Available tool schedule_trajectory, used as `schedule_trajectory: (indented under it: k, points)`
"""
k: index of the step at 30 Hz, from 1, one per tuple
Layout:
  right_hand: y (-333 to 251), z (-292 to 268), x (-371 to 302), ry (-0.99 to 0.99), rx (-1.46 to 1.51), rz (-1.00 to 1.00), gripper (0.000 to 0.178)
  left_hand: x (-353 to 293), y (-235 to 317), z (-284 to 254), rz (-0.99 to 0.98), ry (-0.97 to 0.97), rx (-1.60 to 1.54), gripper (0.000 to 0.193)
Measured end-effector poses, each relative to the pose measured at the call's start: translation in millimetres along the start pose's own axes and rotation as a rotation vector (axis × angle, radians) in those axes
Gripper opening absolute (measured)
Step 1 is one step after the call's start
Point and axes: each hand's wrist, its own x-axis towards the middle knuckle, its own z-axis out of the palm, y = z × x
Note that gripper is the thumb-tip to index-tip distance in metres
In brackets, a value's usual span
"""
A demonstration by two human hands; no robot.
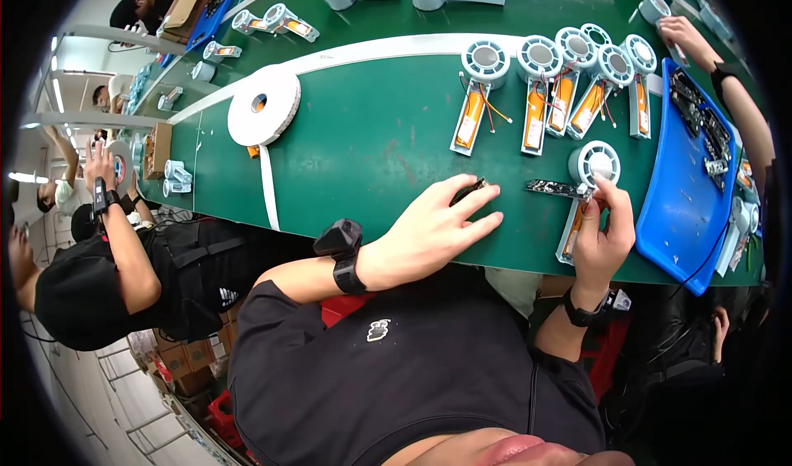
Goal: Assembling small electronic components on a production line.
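Note:
My right hand [606, 228] pinches one end of a narrow black circuit board [554, 188] with small parts on it. The board reaches leftward from the fingertips. Beneath that hand lies a pale blue handheld-fan housing [595, 162], its round head showing and its handle partly covered by my fingers. My left hand [433, 228] rests over the green table [355, 152] with its fingers spread. A small dark piece [469, 191], partly hidden, shows between its fingers; I cannot make out its kind. Farther off stand several similar housings [540, 58] with orange batteries [470, 120] and thin wires in their handles.
A blue tray [672, 227] of dark circuit boards is at the right. At the left lies a roll of white tape [264, 105], its loose strip hanging toward the table edge. A white strip [371, 51] crosses the table. Another person's arm [734, 107] reaches in at right; a co-worker sits left.

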Motion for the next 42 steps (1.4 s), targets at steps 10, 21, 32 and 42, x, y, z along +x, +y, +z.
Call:
schedule_trajectory:
  k: [10, 21, 32, 42]
  points:
    - [21.8, -12.9, -3.7, -0.071, 0.187, -0.004, 0.019, 69.0, -44.5, -69.7, -0.095, 0.257, -0.069, 0.015]
    - [25.6, -6.4, -7.1, -0.046, 0.272, -0.015, 0.013, 231.5, -209.3, -38.2, -0.203, 0.113, 0.544, 0.039]
    - [19.1, -11.7, -7.4, -0.057, 0.240, 0.025, 0.012, 161.3, -221.8, -73.1, -0.225, -0.315, 0.673, 0.021]
    - [28.6, -10.1, -12.8, -0.034, 0.252, 0.002, 0.010, 197.5, -291.8, -74.3, -0.208, -0.379, 0.564, 0.041]
